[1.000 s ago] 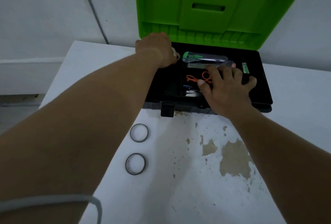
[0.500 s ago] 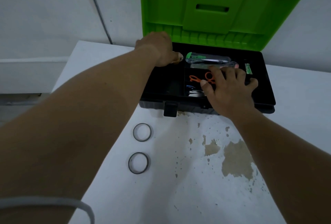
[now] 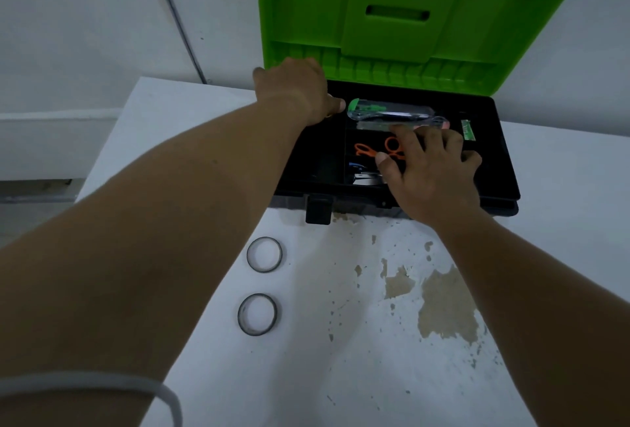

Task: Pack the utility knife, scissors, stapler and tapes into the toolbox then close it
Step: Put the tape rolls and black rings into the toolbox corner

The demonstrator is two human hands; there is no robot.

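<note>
The toolbox stands open, its green lid (image 3: 392, 17) upright over the black base (image 3: 504, 171). In the tray lie a utility knife in clear packaging (image 3: 385, 113), orange-handled scissors (image 3: 363, 149), and a metallic item with blue (image 3: 363, 178), likely the stapler. My left hand (image 3: 293, 89) reaches into the back left compartment, fingers curled around a mostly hidden tape roll. My right hand (image 3: 429, 174) lies flat with fingers spread over the middle of the tray, covering part of the scissors. Two thin tape rolls, one (image 3: 264, 254) nearer the box and one (image 3: 257, 314) nearer me, lie on the table.
The white table (image 3: 341, 375) has patches of peeled paint at the right (image 3: 446, 310). The toolbox's black latch (image 3: 318, 210) hangs over the table at the front. A small green item (image 3: 466, 129) sits in the tray's right compartment. A wall rises behind.
My left hand has sunk slightly deeper into the back left compartment, hiding the tape ring seen earlier at its fingertips. My right hand stays flat on the tray.
</note>
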